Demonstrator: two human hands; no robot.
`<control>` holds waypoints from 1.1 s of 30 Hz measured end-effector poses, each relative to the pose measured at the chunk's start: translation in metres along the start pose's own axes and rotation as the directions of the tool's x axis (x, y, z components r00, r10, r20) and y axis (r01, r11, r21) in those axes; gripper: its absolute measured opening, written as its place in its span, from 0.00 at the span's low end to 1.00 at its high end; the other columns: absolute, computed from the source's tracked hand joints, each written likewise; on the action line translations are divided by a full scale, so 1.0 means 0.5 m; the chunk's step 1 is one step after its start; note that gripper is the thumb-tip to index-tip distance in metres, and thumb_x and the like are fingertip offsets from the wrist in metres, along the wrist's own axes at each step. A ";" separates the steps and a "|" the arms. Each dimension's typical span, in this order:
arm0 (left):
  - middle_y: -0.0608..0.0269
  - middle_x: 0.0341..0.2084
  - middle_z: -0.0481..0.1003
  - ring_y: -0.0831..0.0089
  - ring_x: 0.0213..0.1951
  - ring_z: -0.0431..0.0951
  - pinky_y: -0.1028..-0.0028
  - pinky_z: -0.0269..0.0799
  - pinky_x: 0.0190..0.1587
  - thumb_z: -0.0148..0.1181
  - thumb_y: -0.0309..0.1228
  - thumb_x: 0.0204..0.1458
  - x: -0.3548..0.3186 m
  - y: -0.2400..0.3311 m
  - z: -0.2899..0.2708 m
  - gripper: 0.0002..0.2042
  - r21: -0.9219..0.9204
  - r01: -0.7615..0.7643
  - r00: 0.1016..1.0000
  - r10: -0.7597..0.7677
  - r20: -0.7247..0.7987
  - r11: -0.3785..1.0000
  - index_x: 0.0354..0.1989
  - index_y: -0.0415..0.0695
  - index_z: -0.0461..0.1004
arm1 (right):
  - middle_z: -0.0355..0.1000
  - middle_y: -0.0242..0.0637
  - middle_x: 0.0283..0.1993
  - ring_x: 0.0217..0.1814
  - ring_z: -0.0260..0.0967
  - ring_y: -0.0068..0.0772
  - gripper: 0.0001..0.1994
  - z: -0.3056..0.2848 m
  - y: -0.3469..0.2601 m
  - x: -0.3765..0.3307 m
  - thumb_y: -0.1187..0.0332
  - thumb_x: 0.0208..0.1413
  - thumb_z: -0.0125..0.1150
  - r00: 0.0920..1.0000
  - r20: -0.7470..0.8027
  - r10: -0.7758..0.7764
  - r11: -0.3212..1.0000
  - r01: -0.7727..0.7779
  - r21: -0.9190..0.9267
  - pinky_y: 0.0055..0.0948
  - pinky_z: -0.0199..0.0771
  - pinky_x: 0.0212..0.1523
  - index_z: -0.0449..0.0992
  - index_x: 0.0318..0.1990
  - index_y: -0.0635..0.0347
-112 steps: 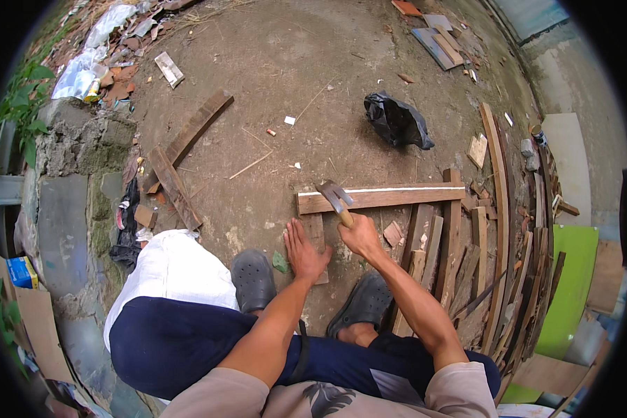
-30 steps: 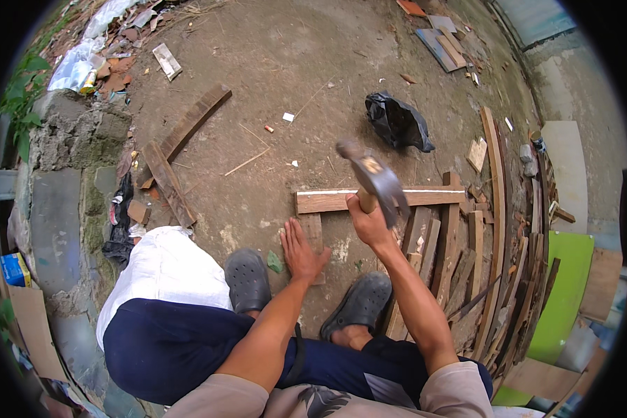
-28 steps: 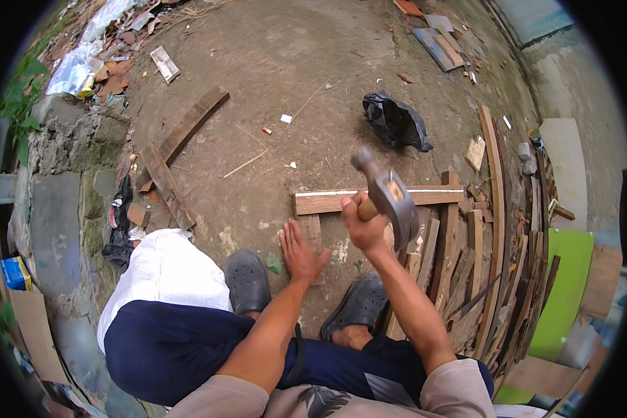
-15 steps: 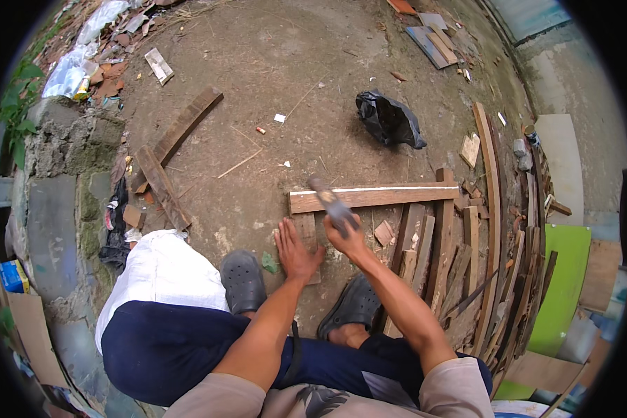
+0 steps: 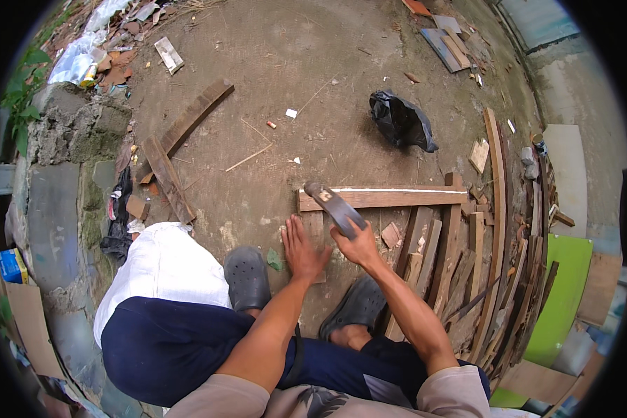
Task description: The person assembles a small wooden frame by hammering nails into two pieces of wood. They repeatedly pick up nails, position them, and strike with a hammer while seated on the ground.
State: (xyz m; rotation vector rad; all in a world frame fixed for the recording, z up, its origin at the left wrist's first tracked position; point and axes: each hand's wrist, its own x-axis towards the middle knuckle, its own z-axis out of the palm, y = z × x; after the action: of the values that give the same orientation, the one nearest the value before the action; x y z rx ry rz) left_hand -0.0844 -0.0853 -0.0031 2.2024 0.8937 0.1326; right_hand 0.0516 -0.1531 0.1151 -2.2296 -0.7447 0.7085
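My right hand (image 5: 357, 245) is closed around a dark hammer (image 5: 331, 205). The hammer's rounded end is over the left end of a long brown wooden beam (image 5: 390, 198), which has a white strip along its top; whether they touch I cannot tell. Under that end, a shorter board (image 5: 314, 226) runs toward me. My left hand (image 5: 304, 252) lies flat against this board with fingers stretched out, just in front of the beam. At its right end the beam meets another wooden piece (image 5: 453, 209).
Stacked wood strips (image 5: 477, 258) crowd the right side, near a green panel (image 5: 561, 279). A black plastic bag (image 5: 400, 122) lies beyond the beam. Two crossed planks (image 5: 181, 136) and a white sack (image 5: 164, 272) are on the left, by a broken block wall (image 5: 52, 230).
The hammer was blurred by motion and now shows sharply, still over the beam's left end. The whole view has shifted slightly. My left hand stays on the board.
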 end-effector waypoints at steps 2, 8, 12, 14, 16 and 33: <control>0.40 0.74 0.47 0.50 0.77 0.42 0.54 0.32 0.78 0.76 0.41 0.40 0.003 -0.004 0.005 0.59 -0.007 -0.006 1.000 0.005 -0.021 1.000 0.75 0.32 0.38 | 0.76 0.58 0.31 0.38 0.74 0.67 0.13 -0.006 -0.002 0.003 0.63 0.51 0.62 0.996 0.030 -0.088 0.996 0.088 0.023 0.52 0.75 0.36 0.78 0.33 0.68; 0.40 0.74 0.47 0.49 0.77 0.42 0.54 0.31 0.78 0.75 0.41 0.41 0.012 0.010 0.008 0.59 0.028 0.051 0.998 -0.052 0.019 0.998 0.74 0.31 0.39 | 0.75 0.60 0.28 0.31 0.76 0.57 0.13 0.002 0.041 0.002 0.64 0.52 0.61 0.920 0.172 0.351 0.927 -0.317 -0.199 0.49 0.75 0.35 0.79 0.35 0.67; 0.40 0.75 0.47 0.49 0.77 0.41 0.53 0.31 0.78 0.74 0.42 0.42 0.003 0.007 -0.006 0.58 0.008 0.029 0.999 -0.030 0.030 1.000 0.74 0.31 0.39 | 0.76 0.53 0.26 0.27 0.76 0.46 0.13 -0.011 -0.004 0.018 0.63 0.55 0.62 0.991 -0.031 0.127 0.990 -0.129 -0.056 0.45 0.74 0.33 0.79 0.35 0.67; 0.40 0.75 0.46 0.50 0.77 0.41 0.53 0.31 0.78 0.74 0.43 0.43 0.009 0.009 -0.005 0.58 0.014 0.014 0.999 -0.014 0.031 1.000 0.74 0.31 0.38 | 0.73 0.47 0.23 0.24 0.74 0.44 0.14 -0.010 -0.021 0.023 0.60 0.58 0.62 0.972 -0.221 -0.082 0.993 0.099 0.068 0.42 0.72 0.30 0.78 0.34 0.66; 0.40 0.75 0.46 0.50 0.77 0.41 0.54 0.31 0.78 0.73 0.43 0.43 0.006 0.015 -0.002 0.58 0.020 0.016 0.999 -0.017 0.041 1.000 0.74 0.31 0.38 | 0.75 0.53 0.27 0.31 0.76 0.54 0.11 0.003 0.031 0.024 0.65 0.56 0.61 0.981 -0.137 -0.134 0.991 0.135 -0.001 0.42 0.74 0.30 0.78 0.38 0.66; 0.38 0.74 0.46 0.51 0.77 0.40 0.54 0.29 0.78 0.69 0.49 0.47 0.000 0.002 0.007 0.56 0.067 0.004 1.000 -0.006 0.029 0.998 0.74 0.30 0.39 | 0.78 0.49 0.27 0.31 0.78 0.55 0.11 -0.145 0.071 0.066 0.64 0.51 0.62 0.976 0.058 0.211 0.840 -0.151 -0.521 0.49 0.78 0.35 0.79 0.41 0.56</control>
State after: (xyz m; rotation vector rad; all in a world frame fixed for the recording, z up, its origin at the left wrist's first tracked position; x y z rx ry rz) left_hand -0.0827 -0.0876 -0.0049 2.2585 0.8993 0.0695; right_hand 0.1326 -0.1831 0.1256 -2.7979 -0.8642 0.8035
